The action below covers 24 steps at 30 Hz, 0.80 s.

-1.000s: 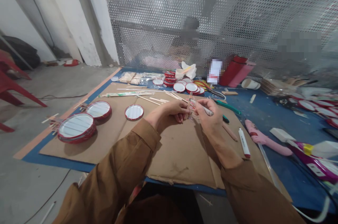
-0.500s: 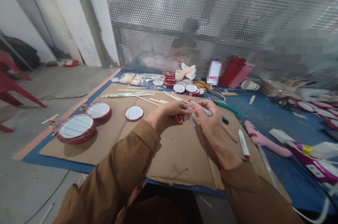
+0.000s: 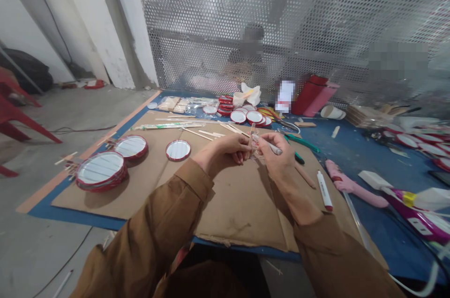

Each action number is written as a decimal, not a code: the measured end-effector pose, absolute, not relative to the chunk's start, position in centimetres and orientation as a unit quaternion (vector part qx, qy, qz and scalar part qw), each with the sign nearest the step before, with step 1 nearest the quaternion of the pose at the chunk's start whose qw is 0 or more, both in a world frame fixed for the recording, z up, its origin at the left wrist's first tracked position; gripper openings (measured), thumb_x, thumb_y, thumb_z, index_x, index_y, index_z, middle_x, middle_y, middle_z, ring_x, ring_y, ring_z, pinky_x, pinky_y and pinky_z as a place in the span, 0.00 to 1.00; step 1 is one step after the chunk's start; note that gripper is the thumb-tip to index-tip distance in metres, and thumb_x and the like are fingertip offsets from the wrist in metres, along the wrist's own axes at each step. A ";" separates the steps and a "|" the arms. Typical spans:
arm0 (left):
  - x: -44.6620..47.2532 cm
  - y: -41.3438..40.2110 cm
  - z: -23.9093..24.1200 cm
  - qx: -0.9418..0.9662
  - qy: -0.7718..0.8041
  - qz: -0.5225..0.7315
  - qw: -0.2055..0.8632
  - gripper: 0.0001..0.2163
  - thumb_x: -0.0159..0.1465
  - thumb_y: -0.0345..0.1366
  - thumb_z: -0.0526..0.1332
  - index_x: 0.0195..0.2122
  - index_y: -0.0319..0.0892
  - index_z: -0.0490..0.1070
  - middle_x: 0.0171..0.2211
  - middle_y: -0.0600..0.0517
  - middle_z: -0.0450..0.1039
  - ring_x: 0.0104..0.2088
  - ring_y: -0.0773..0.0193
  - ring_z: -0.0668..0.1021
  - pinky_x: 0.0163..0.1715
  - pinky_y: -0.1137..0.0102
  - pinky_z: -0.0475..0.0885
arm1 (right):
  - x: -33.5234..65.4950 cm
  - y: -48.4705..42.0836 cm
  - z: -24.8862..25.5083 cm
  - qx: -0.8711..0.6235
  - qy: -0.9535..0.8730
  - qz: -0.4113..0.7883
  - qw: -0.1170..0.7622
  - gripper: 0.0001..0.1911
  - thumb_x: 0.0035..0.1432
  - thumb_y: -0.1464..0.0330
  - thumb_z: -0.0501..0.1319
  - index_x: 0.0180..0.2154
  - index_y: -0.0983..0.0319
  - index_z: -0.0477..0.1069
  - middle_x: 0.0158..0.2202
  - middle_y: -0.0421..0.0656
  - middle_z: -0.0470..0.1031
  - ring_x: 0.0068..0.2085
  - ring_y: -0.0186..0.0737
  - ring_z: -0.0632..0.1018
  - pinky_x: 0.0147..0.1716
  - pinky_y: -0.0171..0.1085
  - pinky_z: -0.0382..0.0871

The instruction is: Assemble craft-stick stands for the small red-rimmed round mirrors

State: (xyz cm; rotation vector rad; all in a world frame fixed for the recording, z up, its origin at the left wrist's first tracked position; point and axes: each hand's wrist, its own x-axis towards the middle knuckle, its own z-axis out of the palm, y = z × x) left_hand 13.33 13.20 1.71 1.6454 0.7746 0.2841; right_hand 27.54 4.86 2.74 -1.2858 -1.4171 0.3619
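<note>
Both my hands meet over the brown cardboard sheet (image 3: 232,204) at the middle of the blue table. My left hand (image 3: 225,147) is closed, pinching a thin wooden stick (image 3: 251,132) that stands nearly upright between the hands. My right hand (image 3: 277,155) is closed around a white pen-like tool (image 3: 272,147) whose tip points toward the stick. A small pinkish piece sits between the fingers, too small to name. Brown sleeves cover both forearms.
Round red-rimmed mirrors lie left (image 3: 101,169), (image 3: 131,145), (image 3: 178,149) and stacked at the back (image 3: 242,113). Loose sticks (image 3: 207,133), a white marker (image 3: 324,189), a pink glue gun (image 3: 351,185) and green-handled tools (image 3: 304,143) lie around. A perforated metal screen (image 3: 281,21) stands behind, with blurred people beyond it.
Hardly anything differs; my right hand and its white tool have shifted very slightly against the stick. The left hand holds still.
</note>
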 end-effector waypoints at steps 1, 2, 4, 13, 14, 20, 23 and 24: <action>13.3 13.2 1.7 0.711 0.333 0.123 0.607 0.07 0.70 0.27 0.55 0.33 0.37 0.68 0.21 0.56 0.72 0.18 0.71 0.77 0.22 0.78 0.72 | 27.5 4.8 2.8 -0.545 -0.600 0.155 0.564 0.10 0.57 0.59 0.60 0.32 0.58 0.71 0.28 0.40 0.76 0.29 0.40 0.75 0.30 0.39 0.70; 13.3 13.2 1.7 0.711 0.332 0.123 0.607 0.07 0.70 0.28 0.55 0.33 0.37 0.68 0.21 0.56 0.72 0.18 0.71 0.76 0.22 0.78 0.72 | 27.4 4.8 2.9 -0.545 -0.599 0.153 0.566 0.10 0.56 0.59 0.60 0.31 0.58 0.71 0.28 0.40 0.76 0.28 0.40 0.75 0.30 0.38 0.69; 13.3 13.1 1.7 0.713 0.332 0.126 0.605 0.06 0.70 0.29 0.56 0.34 0.37 0.68 0.21 0.56 0.72 0.18 0.72 0.76 0.21 0.79 0.71 | 27.3 4.7 2.9 -0.545 -0.598 0.149 0.569 0.10 0.56 0.59 0.61 0.31 0.58 0.71 0.27 0.40 0.76 0.28 0.39 0.75 0.29 0.38 0.69; 13.3 13.3 1.6 0.717 0.330 0.120 0.602 0.07 0.70 0.29 0.56 0.33 0.37 0.68 0.21 0.55 0.72 0.18 0.72 0.76 0.22 0.78 0.72 | 28.1 5.4 1.9 -0.552 -0.601 0.131 0.563 0.11 0.57 0.58 0.60 0.34 0.59 0.72 0.31 0.42 0.77 0.32 0.41 0.76 0.35 0.40 0.70; 13.3 13.3 1.6 0.716 0.332 0.121 0.602 0.07 0.69 0.29 0.56 0.33 0.37 0.68 0.21 0.55 0.72 0.19 0.71 0.77 0.22 0.78 0.72 | 28.1 5.4 1.9 -0.552 -0.601 0.130 0.564 0.11 0.57 0.59 0.60 0.34 0.59 0.72 0.32 0.42 0.77 0.33 0.41 0.76 0.35 0.41 0.70; 13.3 13.1 1.7 0.709 0.334 0.127 0.608 0.07 0.69 0.31 0.58 0.33 0.38 0.68 0.21 0.56 0.72 0.18 0.72 0.76 0.22 0.79 0.71 | 27.9 5.4 2.1 -0.547 -0.597 0.143 0.570 0.10 0.57 0.59 0.61 0.32 0.59 0.71 0.28 0.41 0.76 0.30 0.41 0.76 0.32 0.40 0.70; 13.3 13.2 1.6 0.710 0.327 0.129 0.610 0.06 0.69 0.30 0.58 0.33 0.37 0.68 0.21 0.56 0.72 0.19 0.72 0.77 0.22 0.79 0.71 | 27.8 5.3 2.2 -0.545 -0.601 0.137 0.568 0.10 0.57 0.59 0.61 0.33 0.59 0.72 0.29 0.41 0.76 0.31 0.41 0.76 0.33 0.40 0.71; 13.3 13.2 1.6 0.711 0.326 0.129 0.610 0.06 0.69 0.30 0.58 0.33 0.37 0.68 0.21 0.56 0.72 0.19 0.72 0.77 0.22 0.79 0.71 | 27.7 5.2 2.3 -0.545 -0.603 0.132 0.567 0.10 0.57 0.59 0.61 0.32 0.58 0.72 0.30 0.41 0.76 0.31 0.41 0.76 0.33 0.40 0.71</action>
